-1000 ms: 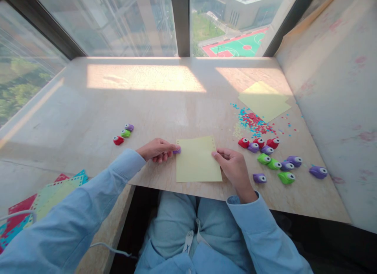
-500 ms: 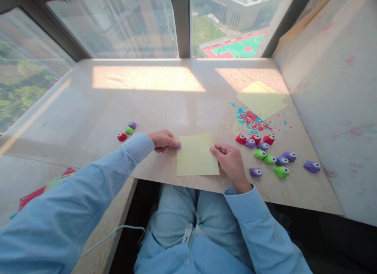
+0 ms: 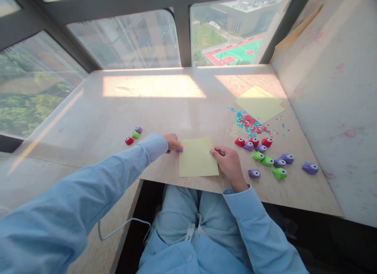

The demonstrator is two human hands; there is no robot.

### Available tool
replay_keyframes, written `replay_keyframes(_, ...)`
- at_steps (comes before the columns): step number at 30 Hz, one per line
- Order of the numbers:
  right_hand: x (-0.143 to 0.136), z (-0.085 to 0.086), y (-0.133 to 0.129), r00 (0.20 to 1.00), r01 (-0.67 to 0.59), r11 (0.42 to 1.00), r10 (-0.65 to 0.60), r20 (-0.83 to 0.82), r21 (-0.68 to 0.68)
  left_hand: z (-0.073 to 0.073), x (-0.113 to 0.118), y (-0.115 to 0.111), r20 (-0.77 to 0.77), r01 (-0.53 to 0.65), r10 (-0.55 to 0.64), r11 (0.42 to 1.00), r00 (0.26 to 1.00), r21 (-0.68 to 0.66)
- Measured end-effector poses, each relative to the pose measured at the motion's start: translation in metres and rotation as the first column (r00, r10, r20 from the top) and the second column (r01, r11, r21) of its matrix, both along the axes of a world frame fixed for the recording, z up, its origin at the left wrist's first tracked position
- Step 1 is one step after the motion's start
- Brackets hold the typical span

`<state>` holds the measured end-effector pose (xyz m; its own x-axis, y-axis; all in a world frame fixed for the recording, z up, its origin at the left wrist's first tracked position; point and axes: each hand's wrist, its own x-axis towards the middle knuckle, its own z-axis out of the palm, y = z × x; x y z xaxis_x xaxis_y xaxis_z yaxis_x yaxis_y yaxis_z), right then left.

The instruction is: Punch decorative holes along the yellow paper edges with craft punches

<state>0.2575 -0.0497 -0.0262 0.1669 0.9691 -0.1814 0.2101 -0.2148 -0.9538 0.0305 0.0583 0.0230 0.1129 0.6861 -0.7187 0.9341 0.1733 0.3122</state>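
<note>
A sheet of pale yellow paper [image 3: 198, 159] lies near the front edge of the table, with small punched holes along its upper left and right edges. My left hand [image 3: 171, 142] is closed on a small purple craft punch [image 3: 180, 149] at the sheet's left edge; most of the punch is hidden under the fingers. The sheet's right edge is pinched between thumb and fingers of my right hand [image 3: 230, 163].
Several red, purple and green punches [image 3: 267, 160] stand to the right. Behind them lie red, blue and yellow paper bits [image 3: 250, 124] and more yellow sheets [image 3: 260, 103]. Three punches [image 3: 135, 135] sit at left. A white cable [image 3: 123, 225] hangs below.
My left hand has turned over onto the punch, its knuckles now on top and the wrist raised. The right hand keeps its pinch on the sheet. The view has tilted up slightly.
</note>
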Motion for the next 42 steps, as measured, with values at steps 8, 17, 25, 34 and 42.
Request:
replay_keyframes(8,0.000,-0.001,-0.001,0.999,-0.012,0.999,0.010,0.044,0.037,0.003,0.001,0.000,-0.041,-0.018,0.017,1.000,0.999,-0.024)
replay_keyframes(17,0.000,-0.005,-0.002,0.995,-0.006,0.996,-0.004,0.103,0.093,0.016,0.001,-0.003,0.051,-0.043,0.047,0.997,0.998,-0.068)
replay_keyframes(25,0.002,-0.002,-0.004,0.993,-0.008,0.995,-0.004,0.117,0.100,0.014,-0.020,-0.011,0.277,-0.110,0.121,0.992,0.953,-0.055)
replay_keyframes(34,0.001,-0.001,-0.007,0.988,0.054,0.993,-0.069,0.140,0.108,0.002,-0.022,-0.035,0.152,0.226,-0.357,0.813,0.922,0.537)
replay_keyframes(42,0.002,-0.005,-0.011,0.987,0.110,0.979,-0.128,0.099,0.171,-0.002,-0.030,-0.040,0.159,0.189,-0.341,0.788,0.926,0.586)
